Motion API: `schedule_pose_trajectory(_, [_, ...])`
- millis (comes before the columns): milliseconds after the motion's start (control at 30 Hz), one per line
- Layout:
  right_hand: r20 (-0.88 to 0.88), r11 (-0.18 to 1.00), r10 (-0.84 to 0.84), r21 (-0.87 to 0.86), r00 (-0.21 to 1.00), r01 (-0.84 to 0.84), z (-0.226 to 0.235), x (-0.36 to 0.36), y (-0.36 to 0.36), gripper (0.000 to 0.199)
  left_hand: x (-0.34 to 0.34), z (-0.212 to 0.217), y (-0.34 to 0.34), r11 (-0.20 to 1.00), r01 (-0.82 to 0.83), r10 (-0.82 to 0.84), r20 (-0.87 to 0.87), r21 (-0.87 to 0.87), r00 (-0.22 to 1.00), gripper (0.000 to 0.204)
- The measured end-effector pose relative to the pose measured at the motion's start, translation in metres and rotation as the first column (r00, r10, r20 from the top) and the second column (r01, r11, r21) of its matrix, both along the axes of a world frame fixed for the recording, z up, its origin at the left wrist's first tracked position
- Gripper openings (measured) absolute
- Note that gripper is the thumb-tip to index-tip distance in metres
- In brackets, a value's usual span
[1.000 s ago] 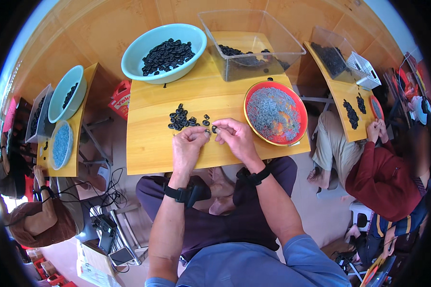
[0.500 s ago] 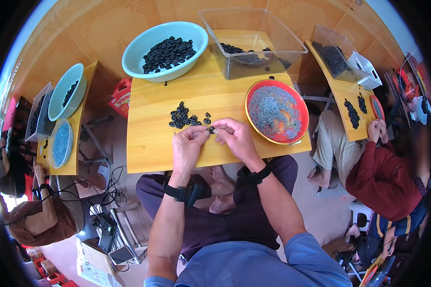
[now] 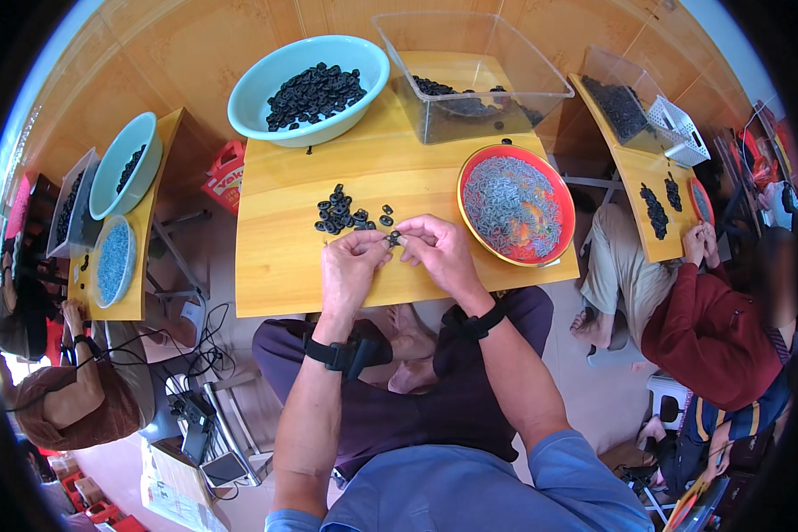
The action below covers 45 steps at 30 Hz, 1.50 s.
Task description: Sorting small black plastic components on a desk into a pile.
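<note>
A small black oval plastic part (image 3: 394, 238) is pinched between the fingertips of my left hand (image 3: 352, 266) and my right hand (image 3: 439, 253), over the near half of the wooden table (image 3: 301, 279). Both hands are closed on it, and the fingers cover much of it. Just beyond my left hand lies a loose pile of similar black parts (image 3: 336, 211), with a couple lying apart to its right. Right of my right hand stands a red bowl with a yellow rim (image 3: 462, 202), filled with small grey-blue slender pieces (image 3: 512, 199).
At the back of the table stand a light-blue basin (image 3: 239, 111) of black parts and a clear plastic bin (image 3: 470, 129) with more. Similar tables flank mine; a person in a maroon top (image 3: 705, 332) works at the right, another in brown (image 3: 89, 399) at the left. Cables (image 3: 204, 350) hang at lower left.
My fingers have shifted slightly around the small black part, which stays pinched between both hands. The whole view has moved a few pixels; the pile and containers stay in place.
</note>
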State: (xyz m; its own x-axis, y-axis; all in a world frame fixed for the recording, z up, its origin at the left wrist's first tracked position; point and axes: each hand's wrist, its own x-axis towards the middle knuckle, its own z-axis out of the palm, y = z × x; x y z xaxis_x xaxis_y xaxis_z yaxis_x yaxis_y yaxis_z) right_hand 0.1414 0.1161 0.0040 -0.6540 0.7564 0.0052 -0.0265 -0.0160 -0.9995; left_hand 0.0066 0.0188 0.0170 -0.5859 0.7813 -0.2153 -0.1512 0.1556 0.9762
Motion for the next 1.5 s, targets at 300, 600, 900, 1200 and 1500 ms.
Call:
schedule_pose_trajectory(300, [-0.013,1.000,-0.016,-0.002,1.000,0.016,0.0024,0.0007,-0.0010,0.018,0.0019,0.0058,0.0002,1.000,-0.005,0.006,0.015,-0.023,1.000,0.015])
schedule_pose_trajectory(600, [0.005,1.000,-0.012,0.001,1.000,0.012,0.0047,-0.0002,-0.0015,0.017,0.0003,-0.0002,-0.0002,1.000,-0.019,0.019,0.008,-0.008,1.000,0.018])
schedule_pose_trajectory(900, [-0.001,0.999,0.046,0.005,0.999,-0.046,0.0037,0.0009,-0.0008,0.020,-0.0027,0.0010,-0.0004,1.000,0.011,-0.011,0.027,-0.016,1.000,0.018])
schedule_pose_trajectory(1200, [0.025,0.998,0.040,0.048,0.999,-0.041,0.0008,0.0003,-0.0016,0.019,-0.0032,0.0044,-0.0010,1.000,0.003,-0.005,0.107,0.021,0.994,0.017])
schedule_pose_trajectory(1500, [0.048,0.992,0.060,0.104,0.997,-0.065,-0.0035,0.0013,0.0001,0.020,-0.0056,0.0049,-0.0010,0.999,0.038,-0.041,0.121,0.020,0.992,0.017])
